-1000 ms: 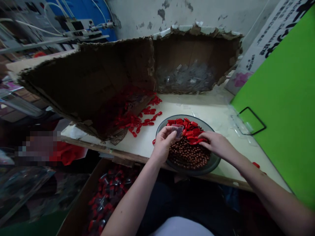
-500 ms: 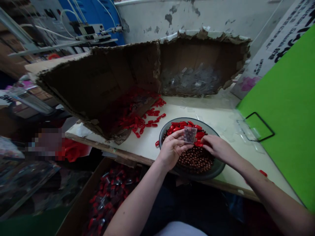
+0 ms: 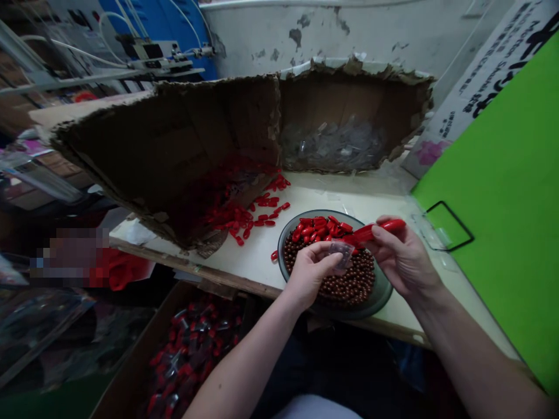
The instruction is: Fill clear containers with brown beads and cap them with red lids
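Red piece (image 3: 362, 235) raised in closed right fingers (image 3: 388, 238) — left fingers (image 3: 327, 265) pinch clear box (image 3: 344, 251) | white table (image 3: 308, 192) | patchy wall (image 3: 371, 29)

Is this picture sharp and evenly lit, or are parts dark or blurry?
Head view: uneven light, with deep shadow inside the ragged-edged brown cardboard box at left; head view: tiny glints dot the round glossy brown beads; head view: the small clear plastic container in the left hand looks hazy; head view: the far-left edge looks smeared.

Left hand (image 3: 308, 273) near right hand (image 3: 406, 259), fingers (image 3: 320, 249) bent
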Motion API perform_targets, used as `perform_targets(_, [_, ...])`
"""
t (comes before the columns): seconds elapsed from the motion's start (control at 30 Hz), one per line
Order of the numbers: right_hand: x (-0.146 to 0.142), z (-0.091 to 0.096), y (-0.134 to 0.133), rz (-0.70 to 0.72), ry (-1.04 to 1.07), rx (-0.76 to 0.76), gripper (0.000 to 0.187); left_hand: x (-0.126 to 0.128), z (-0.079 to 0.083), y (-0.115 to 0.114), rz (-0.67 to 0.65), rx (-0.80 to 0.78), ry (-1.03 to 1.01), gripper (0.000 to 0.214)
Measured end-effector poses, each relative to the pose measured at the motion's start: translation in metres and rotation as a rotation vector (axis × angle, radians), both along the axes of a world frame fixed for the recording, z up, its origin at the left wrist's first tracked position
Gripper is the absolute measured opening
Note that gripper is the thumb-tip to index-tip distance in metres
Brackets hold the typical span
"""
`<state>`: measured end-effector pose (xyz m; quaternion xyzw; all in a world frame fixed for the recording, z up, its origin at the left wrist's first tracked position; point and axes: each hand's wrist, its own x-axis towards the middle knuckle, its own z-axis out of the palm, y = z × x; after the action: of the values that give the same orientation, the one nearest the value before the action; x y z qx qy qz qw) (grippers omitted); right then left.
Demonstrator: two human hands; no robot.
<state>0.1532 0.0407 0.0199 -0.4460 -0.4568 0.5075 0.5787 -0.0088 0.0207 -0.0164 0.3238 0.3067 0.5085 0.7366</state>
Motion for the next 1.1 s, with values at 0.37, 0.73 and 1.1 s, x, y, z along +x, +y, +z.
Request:
perform_targets(0.37, [0.002, 0.0, -0.007, -0.049, -0.069, 0.071, 0.024, 0.001, 0.0, -0.001, 0.003, 0.069, 0.112, 0.033])
perform_targets(0.73, [0.03, 0.031, 0.01, 0.381, -0.641, 0.079, 0.05, 0.0, -0.002, 0.0, -0.076, 0.087, 0.114, 0.04])
perform_targets(1.1, [0.021, 0.032, 0.015, 0.525, -0.603, -0.047, 0.049, -0.004, 0.003, -0.004, -0.111, 0.24, 0.34, 0.034])
